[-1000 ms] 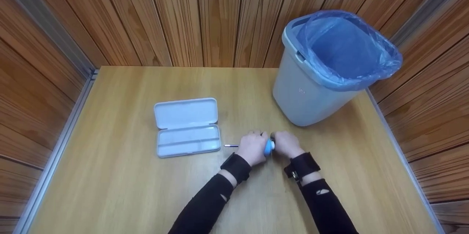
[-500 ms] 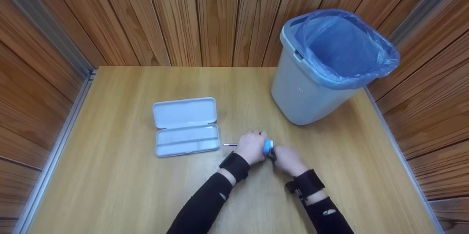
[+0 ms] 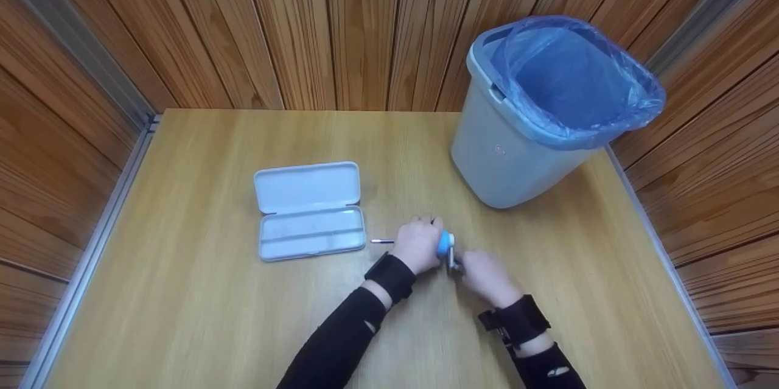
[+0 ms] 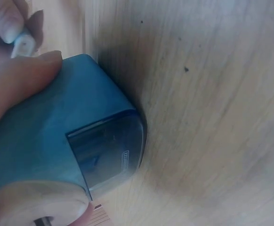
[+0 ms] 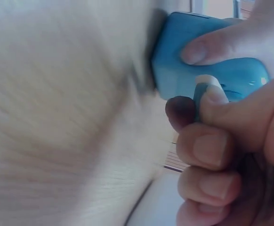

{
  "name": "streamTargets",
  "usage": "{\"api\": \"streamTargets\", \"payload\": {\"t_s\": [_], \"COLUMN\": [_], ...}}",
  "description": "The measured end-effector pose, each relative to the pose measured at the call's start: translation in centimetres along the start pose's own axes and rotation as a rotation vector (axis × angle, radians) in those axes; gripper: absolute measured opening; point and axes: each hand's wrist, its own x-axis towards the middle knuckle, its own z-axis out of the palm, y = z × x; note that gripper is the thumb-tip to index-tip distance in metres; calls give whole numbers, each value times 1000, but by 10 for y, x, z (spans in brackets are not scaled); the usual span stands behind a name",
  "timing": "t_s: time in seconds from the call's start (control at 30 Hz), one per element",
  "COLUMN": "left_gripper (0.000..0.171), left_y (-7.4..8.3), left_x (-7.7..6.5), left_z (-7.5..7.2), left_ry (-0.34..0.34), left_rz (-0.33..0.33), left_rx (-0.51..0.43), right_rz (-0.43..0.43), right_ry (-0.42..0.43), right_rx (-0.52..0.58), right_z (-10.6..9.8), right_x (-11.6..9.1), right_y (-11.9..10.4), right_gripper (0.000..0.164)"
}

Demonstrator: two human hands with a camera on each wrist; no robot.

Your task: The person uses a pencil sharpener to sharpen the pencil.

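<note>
Sharpener [image 3: 445, 245], blue, on wooden surface [image 3: 182, 291], bin [image 3: 517, 154] with blue liner [image 3: 572, 81] behind at right, open case [image 3: 311, 213] at left, left hand [image 3: 419, 245] gripping sharpener, right hand [image 3: 488, 277] pinching crank [image 3: 451, 257], pencil [image 3: 383, 241] showing between case and left hand.

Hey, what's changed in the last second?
Your right hand moved toward you and slightly right, and the sharpener's crank now shows, pointing your way. I see nothing newly grabbed or released. Your left hand stays on the blue sharpener; the pencil, open case and bin look unmoved.
</note>
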Motion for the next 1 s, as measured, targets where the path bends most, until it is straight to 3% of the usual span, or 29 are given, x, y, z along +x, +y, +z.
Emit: {"api": "streamTargets", "payload": {"t_s": [0.17, 0.33, 0.67, 0.8, 1.0], "left_gripper": [52, 53, 51, 52, 54], "left_y": [-1, -3, -1, 0, 2], "left_x": [0, 1, 0, 0, 2], "left_z": [-2, -2, -2, -2, -3], "left_ry": [-45, -40, 3, -19, -74], "left_rz": [-13, -13, 1, 1, -4], "left_rx": [9, 8, 25, 41, 23], "right_rz": [-20, -8, 11, 18, 40], "right_ry": [26, 75, 102, 124, 92], "right_rx": [40, 82, 94, 90, 72], "right_z": [-13, -29, -45, -49, -54], "right_x": [-5, -3, 18, 29, 43], "right_y": [-5, -8, -1, 2, 4], "right_gripper": [8, 7, 7, 6, 7]}}
